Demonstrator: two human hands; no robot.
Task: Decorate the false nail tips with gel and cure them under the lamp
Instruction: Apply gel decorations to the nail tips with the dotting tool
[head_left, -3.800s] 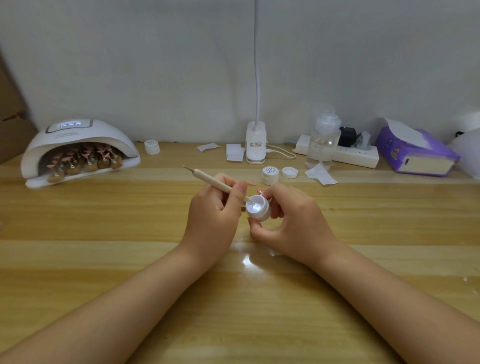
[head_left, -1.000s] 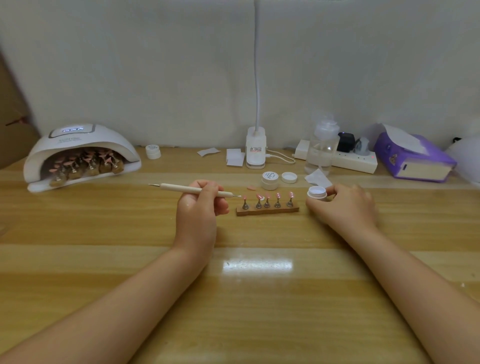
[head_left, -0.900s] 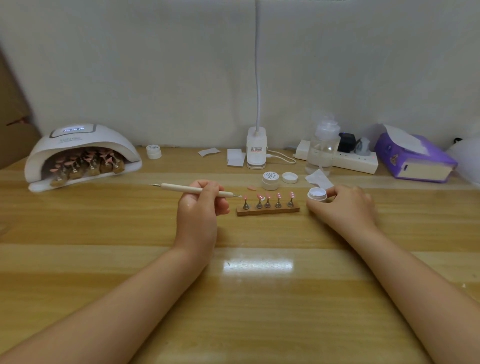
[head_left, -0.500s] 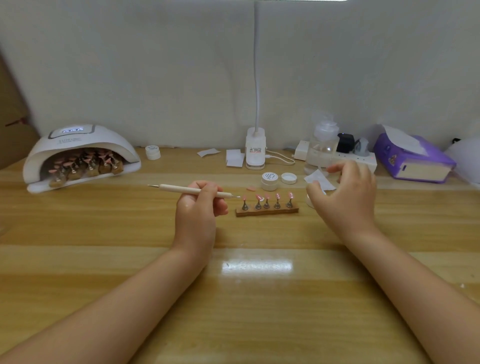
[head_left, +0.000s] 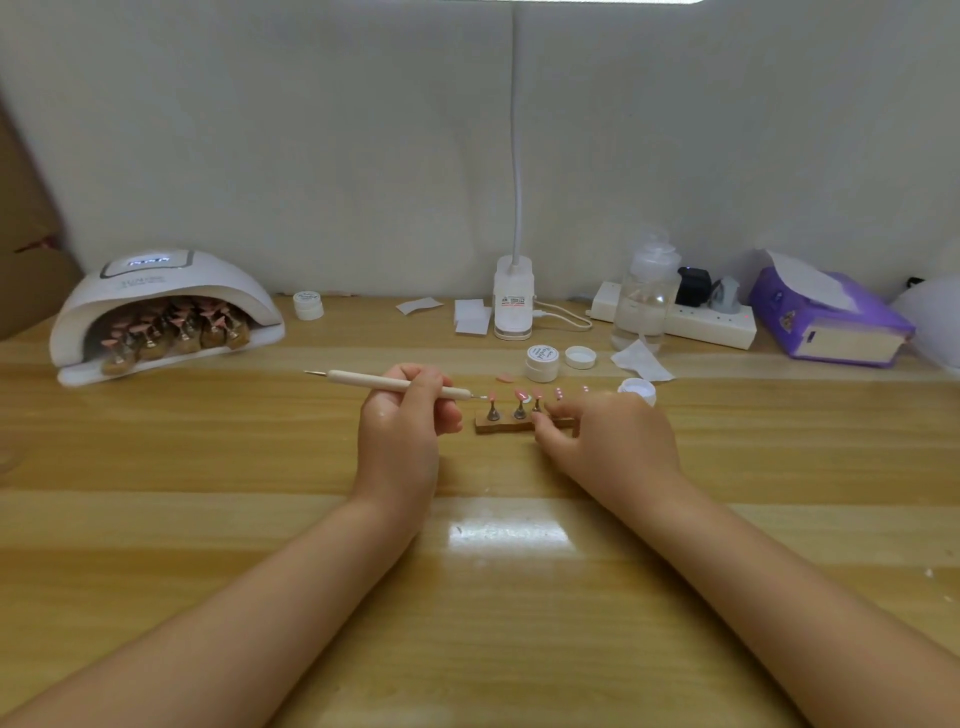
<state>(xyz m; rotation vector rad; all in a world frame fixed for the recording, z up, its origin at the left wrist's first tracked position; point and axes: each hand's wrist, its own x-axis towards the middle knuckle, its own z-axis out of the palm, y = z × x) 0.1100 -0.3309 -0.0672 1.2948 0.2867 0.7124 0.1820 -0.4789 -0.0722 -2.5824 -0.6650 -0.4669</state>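
A small wooden holder (head_left: 501, 426) with pink nail tips on metal stands sits at the table's centre. My left hand (head_left: 402, 415) grips a cream dotting tool (head_left: 395, 384), its tip pointing right at the leftmost nail tip (head_left: 491, 398). My right hand (head_left: 605, 434) rests on the holder's right end, fingers touching it and hiding the stands there. An open white gel jar (head_left: 637, 390) stands just behind my right hand. The white curing lamp (head_left: 161, 306) at the far left holds several more holders of pink tips.
A closed gel jar (head_left: 542, 362) and a loose lid (head_left: 580, 357) stand behind the holder, with a stray pink tip (head_left: 504, 379). Further back are a desk lamp base (head_left: 513, 299), clear bottle (head_left: 645, 296), power strip (head_left: 691, 319), purple tissue box (head_left: 826, 319) and another jar (head_left: 308, 304).
My right hand set the open gel jar down on the table, lifted off it, and came left onto the holder's right end. The left hand has stayed in place with the tool.
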